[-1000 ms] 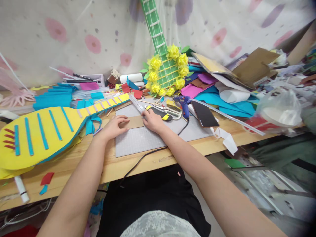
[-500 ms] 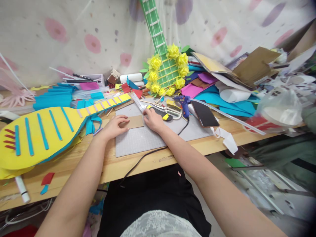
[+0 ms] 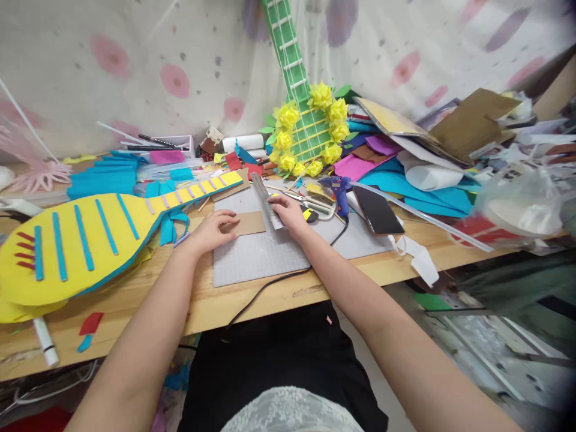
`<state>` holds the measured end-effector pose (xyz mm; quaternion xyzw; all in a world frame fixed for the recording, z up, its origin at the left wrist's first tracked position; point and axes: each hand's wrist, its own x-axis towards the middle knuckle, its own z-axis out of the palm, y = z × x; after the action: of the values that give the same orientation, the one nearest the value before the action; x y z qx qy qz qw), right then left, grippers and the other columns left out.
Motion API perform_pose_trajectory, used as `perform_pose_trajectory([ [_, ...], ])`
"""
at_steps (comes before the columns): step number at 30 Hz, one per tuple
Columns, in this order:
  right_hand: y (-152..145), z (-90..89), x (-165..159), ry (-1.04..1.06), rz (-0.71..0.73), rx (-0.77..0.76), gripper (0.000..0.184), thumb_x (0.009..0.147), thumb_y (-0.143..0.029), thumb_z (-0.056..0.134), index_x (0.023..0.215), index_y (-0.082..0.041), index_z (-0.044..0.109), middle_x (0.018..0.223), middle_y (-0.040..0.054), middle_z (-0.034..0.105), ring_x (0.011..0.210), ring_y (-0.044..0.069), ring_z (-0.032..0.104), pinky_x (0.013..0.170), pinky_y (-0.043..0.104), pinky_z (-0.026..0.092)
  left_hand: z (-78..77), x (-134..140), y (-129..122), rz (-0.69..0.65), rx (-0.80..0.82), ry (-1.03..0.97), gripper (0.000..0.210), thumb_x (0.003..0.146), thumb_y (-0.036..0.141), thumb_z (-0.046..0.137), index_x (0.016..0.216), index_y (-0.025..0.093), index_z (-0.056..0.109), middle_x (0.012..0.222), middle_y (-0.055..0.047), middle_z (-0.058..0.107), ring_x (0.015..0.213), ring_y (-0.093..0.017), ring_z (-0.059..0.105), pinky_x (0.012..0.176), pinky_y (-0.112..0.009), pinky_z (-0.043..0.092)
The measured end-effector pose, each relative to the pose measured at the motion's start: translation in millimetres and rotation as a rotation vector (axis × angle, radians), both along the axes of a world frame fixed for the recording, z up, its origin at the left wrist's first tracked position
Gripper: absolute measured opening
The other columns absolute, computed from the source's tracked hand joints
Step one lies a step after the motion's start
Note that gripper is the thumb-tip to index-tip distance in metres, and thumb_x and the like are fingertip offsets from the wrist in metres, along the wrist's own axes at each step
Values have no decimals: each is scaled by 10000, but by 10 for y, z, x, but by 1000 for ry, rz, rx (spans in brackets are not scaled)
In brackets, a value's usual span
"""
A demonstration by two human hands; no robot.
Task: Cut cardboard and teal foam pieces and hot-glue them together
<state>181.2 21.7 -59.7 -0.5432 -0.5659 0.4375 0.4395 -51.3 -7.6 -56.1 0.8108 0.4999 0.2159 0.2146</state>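
Note:
My left hand (image 3: 215,233) is at the left end of a small brown cardboard piece (image 3: 252,222), fingers curved over it and thumb near its lower edge. The piece lies flat on a grey cutting mat (image 3: 252,258). My right hand (image 3: 290,213) grips a metal ruler (image 3: 265,195) between thumb and fingers. The ruler stands aslant beside the cardboard's right end; I cannot tell if they touch. A yellow and black utility knife (image 3: 309,215) is partly hidden behind my right hand. Scissors (image 3: 326,208) lie beside it.
A blue glue gun (image 3: 339,192) and its cable lie right of my right hand, near a phone (image 3: 378,210). To the left is a yellow paper lute (image 3: 90,240). At the back leans a green guitar with yellow flowers (image 3: 310,135). Coloured sheets (image 3: 418,192) are piled right.
My right hand has drawn the ruler toward me and to the right, so more of it shows beside the cardboard. My left hand stays at the cardboard. The view has shifted slightly.

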Motion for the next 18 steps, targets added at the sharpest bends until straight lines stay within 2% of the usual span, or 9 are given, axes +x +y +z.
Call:
perform_pose_trajectory([
  [4,-123,142,-163,133,118,-45,218,711,-176,513,886,-151,641,822,0,656,625,81,544,603,205,452,7,-3,-7,-12,-8,24,457,682,467,610,1031,175,658,1227,-108,527,1168,-254,473,1045,-416,335],
  [9,-291,140,-404,10,222,-116,198,771,-159,505,941,-162,605,801,-1,640,508,64,512,465,196,430,-14,-10,-21,13,12,23,447,681,496,607,1005,193,662,1150,-82,480,1106,-235,489,1015,-391,371],
  [14,-324,33,-448,-262,247,-26,351,767,-137,538,1116,-154,507,737,-23,628,578,88,570,555,204,451,26,14,-42,0,4,25,400,746,420,528,1027,157,638,1038,-80,465,1038,-221,500,966,-390,408],
  [18,-352,57,-450,-445,263,22,443,775,-189,568,1205,-126,483,779,8,655,723,124,605,663,220,442,37,18,-43,6,-1,35,330,729,328,520,1007,161,584,1027,-75,481,982,-210,511,910,-383,437],
])
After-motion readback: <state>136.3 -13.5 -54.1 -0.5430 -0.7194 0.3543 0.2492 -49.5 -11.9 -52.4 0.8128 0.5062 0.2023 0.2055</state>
